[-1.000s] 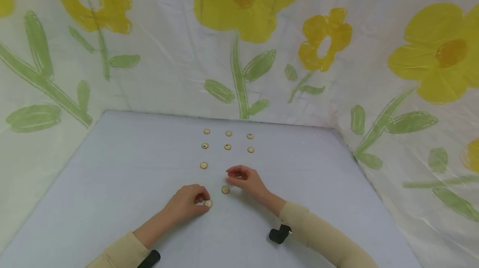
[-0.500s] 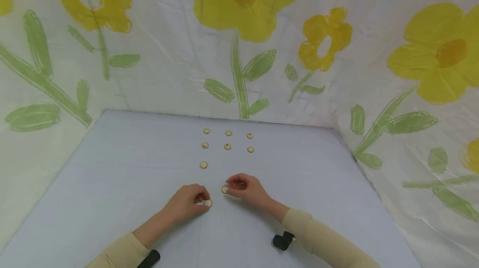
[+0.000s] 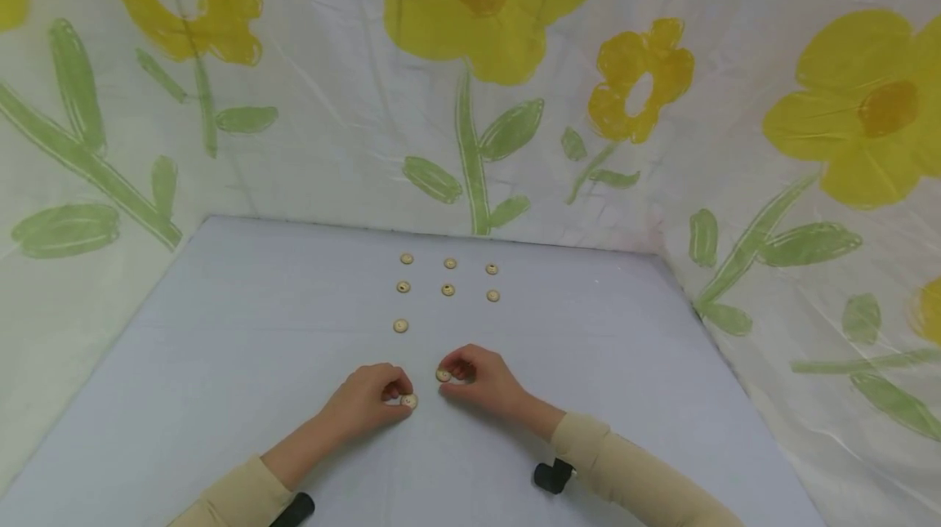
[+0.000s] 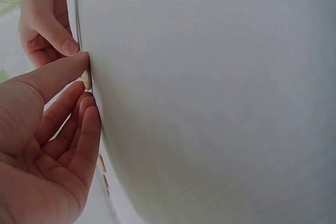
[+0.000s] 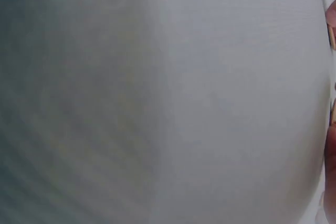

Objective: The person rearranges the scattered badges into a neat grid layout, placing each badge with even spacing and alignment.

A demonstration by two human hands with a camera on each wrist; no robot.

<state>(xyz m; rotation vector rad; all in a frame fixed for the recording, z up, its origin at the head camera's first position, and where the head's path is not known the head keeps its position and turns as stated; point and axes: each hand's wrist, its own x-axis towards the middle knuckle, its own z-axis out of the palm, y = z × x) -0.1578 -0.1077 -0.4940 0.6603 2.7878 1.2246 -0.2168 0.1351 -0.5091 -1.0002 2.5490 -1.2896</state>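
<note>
Overhead, a pale grey surface [image 3: 220, 363] sits inside cloth walls [image 3: 331, 102] painted with yellow flowers. Small round tan buttons lie on it: seven in rows [image 3: 448, 289] at 12 o'clock from the hands. The left hand [image 3: 365, 403] pinches one button [image 3: 408, 401]; the right hand [image 3: 481, 377] pinches another button [image 3: 443, 376], at 1 o'clock from the first. A second ago the right hand hovered open above its button.

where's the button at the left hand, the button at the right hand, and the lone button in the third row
button at the left hand [image 3: 408, 401]: head view, on its round face beside the fingertips
button at the right hand [image 3: 443, 376]: head view, on its visible face
lone button [image 3: 400, 326]: head view, on its centre
</note>
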